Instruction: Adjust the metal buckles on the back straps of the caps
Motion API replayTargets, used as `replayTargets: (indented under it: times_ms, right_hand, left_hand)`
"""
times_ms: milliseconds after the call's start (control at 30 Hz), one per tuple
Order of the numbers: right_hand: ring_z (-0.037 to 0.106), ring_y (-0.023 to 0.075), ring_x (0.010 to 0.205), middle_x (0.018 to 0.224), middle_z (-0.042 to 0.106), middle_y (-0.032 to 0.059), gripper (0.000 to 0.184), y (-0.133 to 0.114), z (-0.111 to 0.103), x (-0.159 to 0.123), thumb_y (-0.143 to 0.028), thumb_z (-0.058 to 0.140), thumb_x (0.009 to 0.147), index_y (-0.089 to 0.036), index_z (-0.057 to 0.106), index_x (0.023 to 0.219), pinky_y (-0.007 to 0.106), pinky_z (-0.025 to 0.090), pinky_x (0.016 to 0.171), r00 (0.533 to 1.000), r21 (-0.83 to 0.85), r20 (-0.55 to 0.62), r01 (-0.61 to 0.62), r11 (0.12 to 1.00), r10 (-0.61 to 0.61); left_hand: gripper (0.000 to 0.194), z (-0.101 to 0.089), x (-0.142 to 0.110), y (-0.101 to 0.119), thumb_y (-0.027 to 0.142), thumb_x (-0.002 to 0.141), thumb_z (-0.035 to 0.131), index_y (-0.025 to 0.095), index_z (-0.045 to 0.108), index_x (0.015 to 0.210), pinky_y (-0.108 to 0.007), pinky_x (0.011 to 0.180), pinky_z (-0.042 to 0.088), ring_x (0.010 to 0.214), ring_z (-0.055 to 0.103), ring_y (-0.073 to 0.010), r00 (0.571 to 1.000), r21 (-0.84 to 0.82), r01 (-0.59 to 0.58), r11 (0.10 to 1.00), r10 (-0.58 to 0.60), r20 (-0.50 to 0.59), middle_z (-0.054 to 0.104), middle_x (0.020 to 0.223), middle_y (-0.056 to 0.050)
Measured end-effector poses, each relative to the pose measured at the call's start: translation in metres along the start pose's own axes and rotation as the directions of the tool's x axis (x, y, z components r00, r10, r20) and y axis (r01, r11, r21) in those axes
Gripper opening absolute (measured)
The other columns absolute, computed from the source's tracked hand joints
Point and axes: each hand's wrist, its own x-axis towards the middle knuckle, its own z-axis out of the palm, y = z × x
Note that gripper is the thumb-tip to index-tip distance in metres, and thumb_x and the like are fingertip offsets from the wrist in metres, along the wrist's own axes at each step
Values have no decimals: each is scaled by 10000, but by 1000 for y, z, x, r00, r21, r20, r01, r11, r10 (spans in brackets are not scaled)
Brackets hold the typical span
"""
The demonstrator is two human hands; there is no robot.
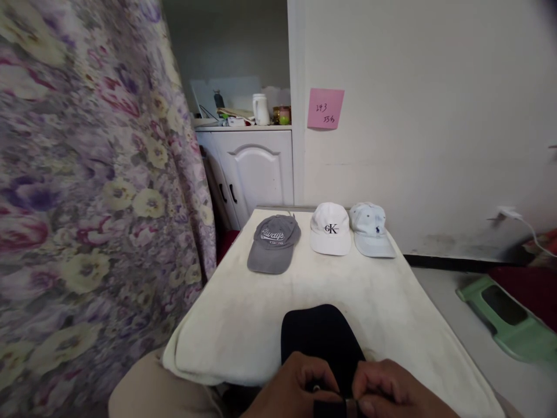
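A black cap (319,334) lies at the near edge of the table, its brim pointing away from me. Both my hands are at its back strap (328,408), which has a small metal buckle (350,407). My left hand (300,383) is closed, fingers curled on the strap left of the buckle. On the other side, my right hand (387,386) pinches the strap end by the buckle. Farther off stand a grey cap (272,249) with white lettering, a white cap (331,229) with black letters, and a pale blue cap (373,229).
A cream cloth covers the table (243,325). Floral curtain (87,203) hangs on the left. Behind are a white cabinet (261,168) and a wall with a pink note (325,108). A green stool (509,313) and a plugged-in white cable (528,223) are at right.
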Motion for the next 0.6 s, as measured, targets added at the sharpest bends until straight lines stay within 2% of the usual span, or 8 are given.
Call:
replayTargets:
  times_ms: [133,367,600]
  right_hand:
    - [414,127,651,720,504,-22,331,2,1,3,-511,670,810,-193,579,791,260,296,595,1000,-23,6,25,999,-24]
    - [411,134,660,749,502,-24,373,-4,-1,-2,-559,652,825,-200,554,859,267,296,603,997,-11,29,65,998,-65]
    - [377,143,686,749,450,-43,288,-12,7,-4,-413,677,810,-233,456,768,279,296,631,996,8,-20,88,996,-88]
  left_hand:
    - [79,0,-1,2,240,720,711,172,751,715,-238,594,326,643,470,-117,999,-23,-16,1000,16,30,580,640,43]
    - [114,-1,-2,7,246,681,771,152,707,678,-222,513,267,561,385,-85,999,-8,-32,999,32,41,518,592,67]
    - [99,1,-3,7,254,731,742,167,775,765,-219,555,312,604,448,-95,991,-37,-96,995,98,87,603,645,47]
